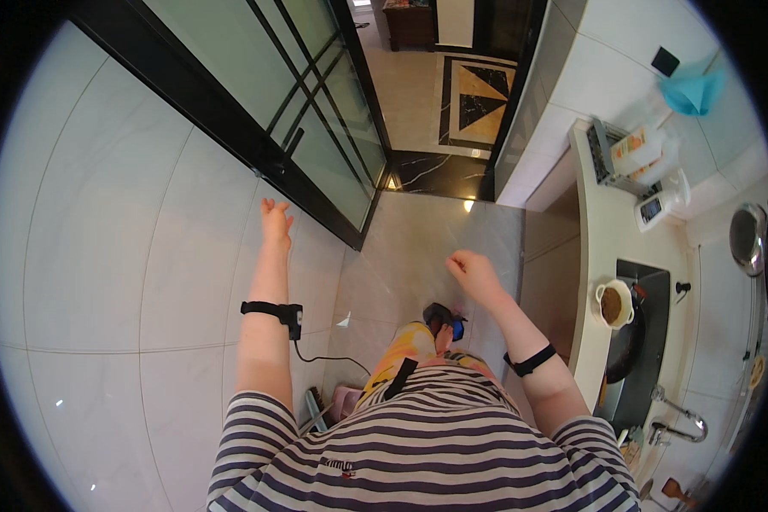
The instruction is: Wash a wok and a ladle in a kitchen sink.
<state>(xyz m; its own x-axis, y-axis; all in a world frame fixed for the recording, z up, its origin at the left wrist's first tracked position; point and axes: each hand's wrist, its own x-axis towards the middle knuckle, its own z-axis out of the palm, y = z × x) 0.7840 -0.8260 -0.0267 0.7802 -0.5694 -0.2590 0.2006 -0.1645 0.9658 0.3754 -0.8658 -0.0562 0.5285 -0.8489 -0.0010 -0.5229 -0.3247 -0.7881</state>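
Note:
My left hand (276, 224) reaches out beside the black-framed glass door (323, 121), its fingers apart and nothing in them. The door's black handle (294, 142) is a little beyond my fingertips. Over the tiled floor (416, 256), my right hand (475, 274) hangs with its fingers curled in and no object visible in it. Both forearms carry black straps, and a cable runs from the small device (294, 321) on the left one. Below my body, a foot in a dark slipper (438, 317) shows on the floor.
A black stone threshold (441, 176) crosses the doorway. Along the right runs a pale counter (589, 237) bearing a white bowl (614, 304) of brown contents, a dark pan (625, 352), a white bottle (656, 208) and a metal rack (608, 157). A faucet (685, 419) rises nearer me.

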